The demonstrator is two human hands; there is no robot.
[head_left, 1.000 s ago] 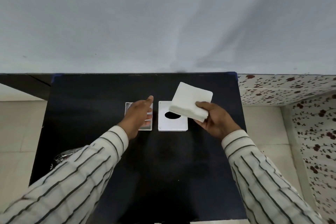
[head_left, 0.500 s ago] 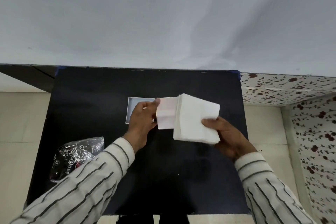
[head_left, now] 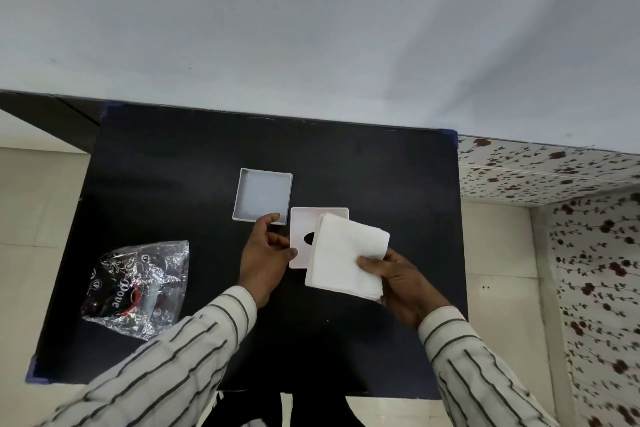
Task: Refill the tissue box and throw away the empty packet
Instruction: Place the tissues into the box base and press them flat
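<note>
My right hand (head_left: 398, 276) grips a stack of white tissues (head_left: 346, 255) at its near right corner, tilted over the black table (head_left: 173, 184). Beneath the stack's left side is the white box part with an oval hole (head_left: 303, 236); my left hand (head_left: 265, 253) pinches its left edge. Whether that part rests on the table or is lifted, I cannot tell. The open white tray of the tissue box (head_left: 263, 196) lies empty on the table just beyond my left hand. The crumpled clear plastic packet (head_left: 138, 288) lies at the table's near left.
A pale wall rises behind the table. Floral-patterned tiles (head_left: 571, 184) run along the right side, and light floor tiles (head_left: 34, 201) show on the left. The table's near edge is close to my body.
My left hand left the open tray and took hold of the holed box part. The tissue stack came down and toward me, over that part. The camera tilted, bringing the packet into view.
</note>
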